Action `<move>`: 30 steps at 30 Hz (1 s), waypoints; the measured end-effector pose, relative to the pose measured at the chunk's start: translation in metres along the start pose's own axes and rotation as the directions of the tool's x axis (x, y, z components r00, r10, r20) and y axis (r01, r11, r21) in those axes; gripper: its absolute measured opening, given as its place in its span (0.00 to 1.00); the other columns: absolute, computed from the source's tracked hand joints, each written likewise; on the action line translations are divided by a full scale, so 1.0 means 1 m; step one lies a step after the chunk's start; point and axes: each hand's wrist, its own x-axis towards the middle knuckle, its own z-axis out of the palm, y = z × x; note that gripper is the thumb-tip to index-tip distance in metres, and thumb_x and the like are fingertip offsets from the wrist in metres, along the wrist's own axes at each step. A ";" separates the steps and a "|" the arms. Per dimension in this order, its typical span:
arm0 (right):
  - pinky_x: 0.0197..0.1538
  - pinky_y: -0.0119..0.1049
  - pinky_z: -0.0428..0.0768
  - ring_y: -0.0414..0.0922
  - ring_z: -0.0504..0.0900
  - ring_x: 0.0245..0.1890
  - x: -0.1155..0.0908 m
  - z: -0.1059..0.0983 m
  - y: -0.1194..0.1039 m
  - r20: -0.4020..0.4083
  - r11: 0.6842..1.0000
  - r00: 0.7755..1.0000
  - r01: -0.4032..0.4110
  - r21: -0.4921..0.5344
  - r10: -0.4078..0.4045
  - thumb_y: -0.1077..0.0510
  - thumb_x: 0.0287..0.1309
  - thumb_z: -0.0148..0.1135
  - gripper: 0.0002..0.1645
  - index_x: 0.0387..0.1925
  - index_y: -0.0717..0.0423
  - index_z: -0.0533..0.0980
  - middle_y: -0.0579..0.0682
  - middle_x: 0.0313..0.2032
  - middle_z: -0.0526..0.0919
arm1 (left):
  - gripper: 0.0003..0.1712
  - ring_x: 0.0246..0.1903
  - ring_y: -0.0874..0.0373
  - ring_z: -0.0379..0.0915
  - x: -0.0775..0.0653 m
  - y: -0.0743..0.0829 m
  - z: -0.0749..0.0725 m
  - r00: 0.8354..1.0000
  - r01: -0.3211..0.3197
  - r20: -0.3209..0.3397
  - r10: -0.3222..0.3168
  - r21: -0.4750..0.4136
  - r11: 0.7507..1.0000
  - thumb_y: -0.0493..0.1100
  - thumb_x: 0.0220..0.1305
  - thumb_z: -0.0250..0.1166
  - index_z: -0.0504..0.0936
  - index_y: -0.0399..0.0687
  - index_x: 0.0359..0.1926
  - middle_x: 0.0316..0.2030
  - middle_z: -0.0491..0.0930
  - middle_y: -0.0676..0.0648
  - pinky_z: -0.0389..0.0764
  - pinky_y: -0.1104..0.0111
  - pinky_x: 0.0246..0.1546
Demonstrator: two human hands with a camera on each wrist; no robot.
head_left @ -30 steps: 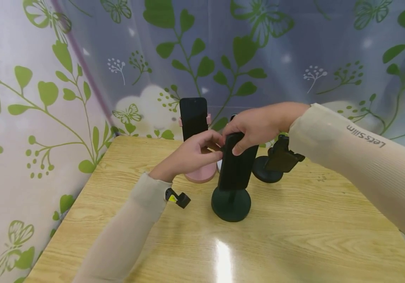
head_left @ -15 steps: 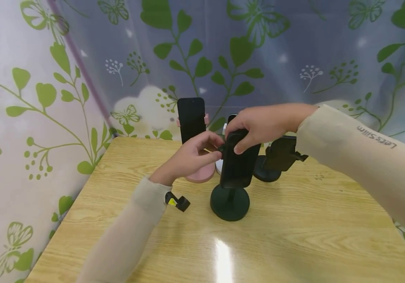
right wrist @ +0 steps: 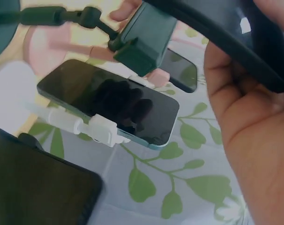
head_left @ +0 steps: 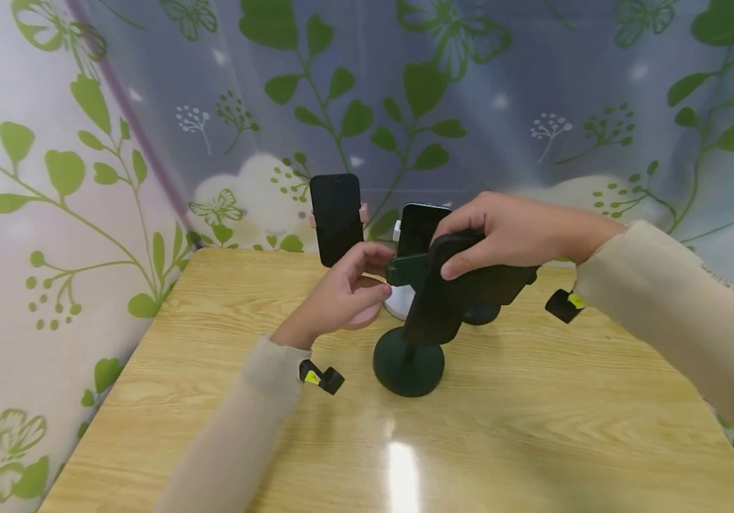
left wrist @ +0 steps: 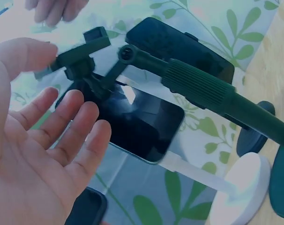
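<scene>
My right hand [head_left: 508,231] grips a black phone [head_left: 434,310] by its upper end, thumb on the near face and fingers behind. The phone is tilted and stands apart from the dark green clamp of a phone stand [head_left: 408,370]. That clamp [left wrist: 81,56], its telescopic pole and joint show in the left wrist view. My left hand [head_left: 348,288] is at the clamp's left end, thumb and fingers spread around it; whether they touch it I cannot tell. In the right wrist view the held phone [right wrist: 226,28] crosses the top right.
Behind are a pink stand [head_left: 363,318] with a phone [head_left: 336,214], a white stand [head_left: 399,305] with another phone [head_left: 420,224], and a black stand [head_left: 482,313] with a dark phone [right wrist: 39,183]. They share a wooden table [head_left: 534,427] before a leaf-patterned curtain [head_left: 213,107].
My right hand has moved right with the black phone, tilting it away from the green clamp, which now shows. My left hand stays near the clamp, its fingers a little looser.
</scene>
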 end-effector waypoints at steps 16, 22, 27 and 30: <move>0.38 0.30 0.75 0.42 0.79 0.37 -0.075 0.039 0.031 -0.419 0.965 0.887 0.250 0.083 -0.194 0.74 0.48 0.67 0.21 0.44 0.55 0.77 0.49 0.37 0.82 | 0.26 0.53 0.49 0.72 -0.013 -0.059 0.009 0.987 0.145 -0.089 -0.133 0.150 0.978 0.32 0.60 0.60 0.65 0.42 0.59 0.50 0.75 0.39 0.72 0.55 0.56; 0.42 0.27 0.76 0.39 0.80 0.43 -0.094 0.058 0.048 -0.505 0.977 0.843 0.211 0.000 -0.183 0.75 0.42 0.70 0.27 0.45 0.54 0.79 0.47 0.43 0.83 | 0.22 0.53 0.52 0.71 -0.018 -0.082 0.015 0.986 0.157 -0.081 -0.145 0.182 0.971 0.36 0.61 0.62 0.68 0.48 0.57 0.49 0.76 0.47 0.70 0.59 0.58; 0.42 0.25 0.77 0.36 0.81 0.44 -0.109 0.077 0.075 -0.502 0.995 0.861 0.099 0.019 -0.076 0.70 0.45 0.70 0.24 0.46 0.50 0.81 0.45 0.43 0.84 | 0.23 0.54 0.58 0.70 -0.018 -0.091 0.026 0.989 0.147 -0.049 -0.140 0.236 0.961 0.41 0.63 0.63 0.69 0.52 0.58 0.50 0.75 0.52 0.67 0.56 0.60; 0.42 0.26 0.77 0.34 0.80 0.45 -0.118 0.091 0.095 -0.471 0.998 0.880 -0.021 0.067 0.050 0.64 0.50 0.70 0.21 0.47 0.46 0.80 0.41 0.44 0.83 | 0.24 0.54 0.58 0.71 -0.018 -0.095 0.032 0.992 0.124 -0.026 -0.122 0.242 0.962 0.42 0.63 0.63 0.69 0.52 0.59 0.51 0.75 0.52 0.67 0.55 0.60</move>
